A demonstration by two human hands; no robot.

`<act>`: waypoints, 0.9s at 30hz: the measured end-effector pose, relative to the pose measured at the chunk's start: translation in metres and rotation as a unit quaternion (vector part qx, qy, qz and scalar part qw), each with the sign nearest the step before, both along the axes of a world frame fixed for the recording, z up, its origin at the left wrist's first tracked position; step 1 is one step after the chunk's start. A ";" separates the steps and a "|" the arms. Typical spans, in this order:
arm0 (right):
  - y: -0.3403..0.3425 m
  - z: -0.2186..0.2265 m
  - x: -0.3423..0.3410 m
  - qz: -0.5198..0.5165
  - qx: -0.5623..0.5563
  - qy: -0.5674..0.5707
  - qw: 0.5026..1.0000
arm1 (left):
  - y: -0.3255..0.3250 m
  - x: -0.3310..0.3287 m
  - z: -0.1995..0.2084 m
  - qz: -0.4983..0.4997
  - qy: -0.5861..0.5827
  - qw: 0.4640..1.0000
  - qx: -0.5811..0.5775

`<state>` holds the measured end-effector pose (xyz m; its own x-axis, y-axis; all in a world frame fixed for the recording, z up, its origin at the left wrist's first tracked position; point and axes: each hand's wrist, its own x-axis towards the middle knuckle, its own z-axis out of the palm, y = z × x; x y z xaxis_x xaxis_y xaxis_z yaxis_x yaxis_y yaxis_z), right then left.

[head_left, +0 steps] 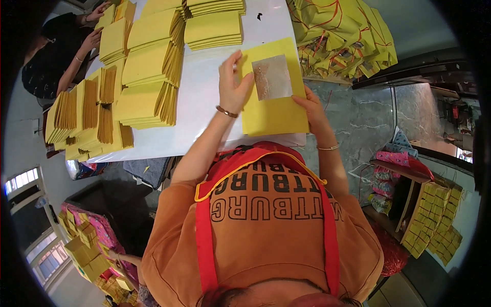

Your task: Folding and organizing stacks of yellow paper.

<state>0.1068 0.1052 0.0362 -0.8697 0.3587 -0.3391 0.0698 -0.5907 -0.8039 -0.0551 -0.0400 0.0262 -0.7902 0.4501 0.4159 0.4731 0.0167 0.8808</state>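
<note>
A flat yellow paper piece (273, 117) with a clear rectangular window (273, 77) lies at the table's right front, before me. My right hand (312, 110) pinches its right edge, thumb on top and the other fingers partly hidden beneath. On the opposite side, my left hand (234, 84) rests along the left edge. Its thumb reaches the paper near the window, while its fingers stand apart from the thumb, curved and pointing away from me. Whether the paper is one sheet or a folded bag I cannot tell.
Stacks of folded yellow paper (148, 61) cover the white table's (202, 84) left and far side. Yellow bundles tied with red string (342, 30) are heaped at the far right. At the far left another person's arm (76, 61) reaches toward the stacks. More yellow bundles (434, 215) stand lower right.
</note>
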 end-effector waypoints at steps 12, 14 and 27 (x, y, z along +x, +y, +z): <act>-0.009 0.105 -0.009 0.252 0.624 -0.040 0.739 | -0.020 -0.037 0.005 -0.268 -0.284 0.918 0.071; -0.011 0.114 -0.012 0.275 0.630 -0.074 0.723 | -0.025 -0.034 0.004 -0.254 -0.288 0.920 0.073; 0.034 0.097 -0.032 0.198 0.286 -0.099 0.932 | -0.035 -0.033 0.022 0.051 0.270 0.961 -0.037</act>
<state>0.0747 0.1396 0.1327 -0.9129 0.1935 -0.3594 0.3724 0.0343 -0.9274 -0.0876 -0.0745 0.0481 -0.5101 0.4260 0.7472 0.8532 0.1411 0.5021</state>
